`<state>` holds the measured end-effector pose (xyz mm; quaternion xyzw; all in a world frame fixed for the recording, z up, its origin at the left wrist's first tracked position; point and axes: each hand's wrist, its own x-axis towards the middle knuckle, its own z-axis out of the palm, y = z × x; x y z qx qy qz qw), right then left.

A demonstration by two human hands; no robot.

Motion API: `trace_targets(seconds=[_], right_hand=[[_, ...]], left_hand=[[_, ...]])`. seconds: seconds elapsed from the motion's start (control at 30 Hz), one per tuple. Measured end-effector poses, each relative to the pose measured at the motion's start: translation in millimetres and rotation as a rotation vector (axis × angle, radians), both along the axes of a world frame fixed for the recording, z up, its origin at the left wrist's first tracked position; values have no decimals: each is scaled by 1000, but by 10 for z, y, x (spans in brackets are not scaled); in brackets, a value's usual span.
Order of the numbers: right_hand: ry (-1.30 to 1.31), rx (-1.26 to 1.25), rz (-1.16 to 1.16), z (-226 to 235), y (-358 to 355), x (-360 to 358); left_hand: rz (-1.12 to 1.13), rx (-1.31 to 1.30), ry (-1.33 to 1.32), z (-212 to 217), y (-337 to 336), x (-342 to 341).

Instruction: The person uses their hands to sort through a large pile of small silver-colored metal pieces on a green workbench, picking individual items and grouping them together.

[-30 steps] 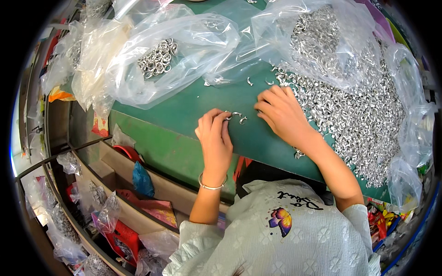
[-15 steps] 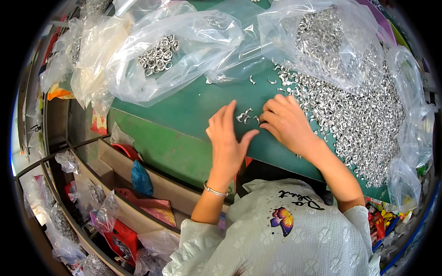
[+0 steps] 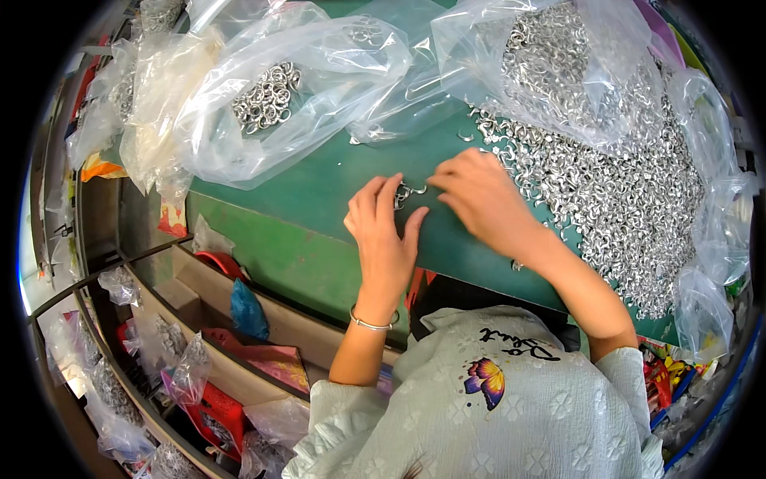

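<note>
My left hand (image 3: 385, 234) lies on the green table (image 3: 319, 188) with its fingers spread, the fingertips touching a few small silver metal pieces (image 3: 404, 194). My right hand (image 3: 479, 201) is just to the right of those pieces, its fingertips pinching or pushing them; I cannot see a firm hold. A wide heap of the same silver pieces (image 3: 630, 191) spreads to the right of my right hand. A thin bangle (image 3: 372, 323) circles my left wrist.
A clear plastic bag with silver rings (image 3: 267, 96) lies at the back left. Another clear bag of silver pieces (image 3: 558, 64) sits at the back right. Below the table's left edge are shelves with several small bags (image 3: 159, 351).
Both hands have shifted slightly left and nearer together around the small cluster of pieces. My left hand's fingers have spread out flat from a curled pinch.
</note>
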<state>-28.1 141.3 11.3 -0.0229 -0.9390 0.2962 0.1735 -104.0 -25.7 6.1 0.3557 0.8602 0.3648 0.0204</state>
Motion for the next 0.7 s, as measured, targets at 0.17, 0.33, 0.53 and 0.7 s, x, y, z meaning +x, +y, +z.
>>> trace_targets(seconds=[0.17,0.33,0.53,0.7], right_hand=[[-44,72,-229,98,116,186],[-37,72,-206,129,94,217],[-42,239,-219,114,330,416],[-68,177,-371,169,320,640]], left_hand=[[-44,-49,83,99,152,16],[-62,-43,117,-27,154,-29],[-140,-8,32,26,112,418],[-270,98,-134,-42,87,704]])
